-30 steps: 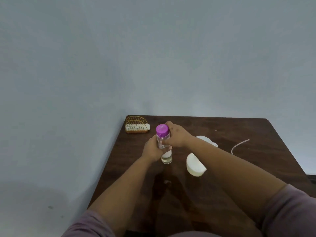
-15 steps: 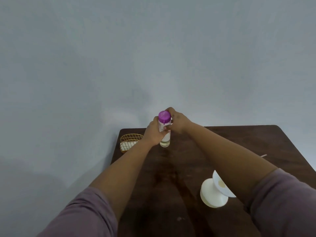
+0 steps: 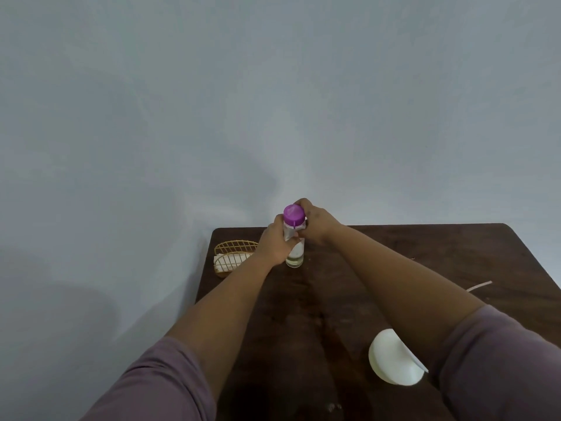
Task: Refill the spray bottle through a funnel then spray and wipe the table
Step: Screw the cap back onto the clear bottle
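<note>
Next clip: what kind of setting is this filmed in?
Probably a plain room at home, though little shows: a dark wooden table pushed against a bare grey wall, with a gold wire holder of napkins in its corner and a white funnel lying nearer.

You have a gold wire basket [image 3: 235,248] holding white folded cloths [image 3: 231,259] at the worktop's far left corner, and a pale strip [image 3: 479,286] lying at the right edge.

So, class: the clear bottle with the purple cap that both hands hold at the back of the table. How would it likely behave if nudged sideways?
The clear plastic bottle with the purple cap is tall and narrow, so it would probably tip rather than slide. Only a little liquid shows near its base, so it is likely light. The left hand gripping its body probably steadies it.
</note>
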Demonstrator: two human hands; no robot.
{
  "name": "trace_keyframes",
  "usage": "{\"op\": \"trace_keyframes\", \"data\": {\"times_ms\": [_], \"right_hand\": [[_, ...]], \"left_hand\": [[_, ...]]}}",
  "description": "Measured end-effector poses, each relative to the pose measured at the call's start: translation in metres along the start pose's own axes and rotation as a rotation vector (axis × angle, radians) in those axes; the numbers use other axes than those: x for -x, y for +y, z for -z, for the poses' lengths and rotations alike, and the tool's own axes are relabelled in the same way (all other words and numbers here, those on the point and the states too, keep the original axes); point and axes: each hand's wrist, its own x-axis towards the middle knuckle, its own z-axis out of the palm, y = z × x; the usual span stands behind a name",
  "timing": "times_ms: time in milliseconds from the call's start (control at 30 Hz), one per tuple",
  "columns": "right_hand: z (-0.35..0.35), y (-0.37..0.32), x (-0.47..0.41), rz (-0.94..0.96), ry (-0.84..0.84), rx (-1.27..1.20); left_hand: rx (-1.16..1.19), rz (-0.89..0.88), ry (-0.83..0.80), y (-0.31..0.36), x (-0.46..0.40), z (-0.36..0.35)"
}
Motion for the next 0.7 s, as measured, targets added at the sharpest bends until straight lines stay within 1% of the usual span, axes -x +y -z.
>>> {"op": "trace_keyframes", "data": {"times_ms": [200, 433, 600, 700], "right_hand": [[-0.001, 0.003, -0.002, 0.01, 0.021, -0.028], [-0.003, 0.006, 0.004, -0.021, 0.026, -0.052], [0.003, 0.002, 0.02, -0.015, 0.062, -0.04], [0.01, -0.002, 0.037, -0.018, 0.078, -0.031]], "left_hand": [[-0.018, 0.011, 0.051, 0.003, 0.003, -0.005], [-0.064, 0.046, 0.105, 0.012, 0.013, -0.012], [-0.093, 0.116, 0.124, 0.015, 0.024, -0.01], [-0.182, 0.179, 0.186, 0.019, 0.037, -0.011]]}}
